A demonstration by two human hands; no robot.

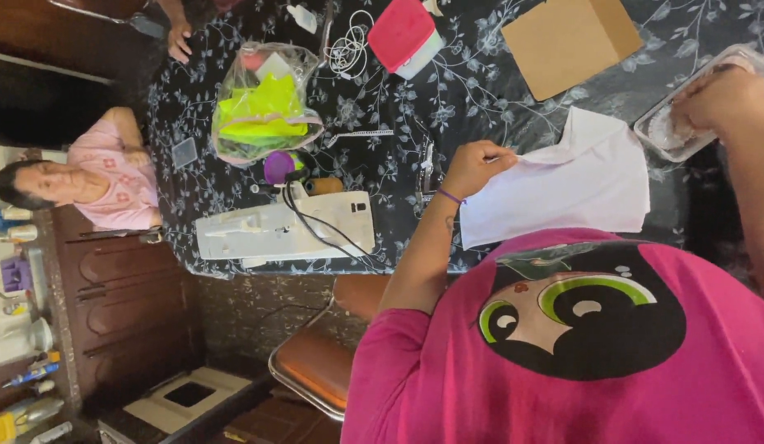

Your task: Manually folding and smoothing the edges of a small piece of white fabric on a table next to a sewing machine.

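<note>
Pinching the edge of the white cloth [579, 185] on the table [481, 90] with the left hand [476, 168], digging in the plastic tub [657, 131] with the right hand [719, 99], grasp there impossible to tell, seemingly calling for a steady pinch meanwhile

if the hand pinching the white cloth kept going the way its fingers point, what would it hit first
Probably the white cloth itself: the left hand already pinches its edge, fingers pointing across it. Beyond that lies the clear plastic tray; depth is unclear.
</note>
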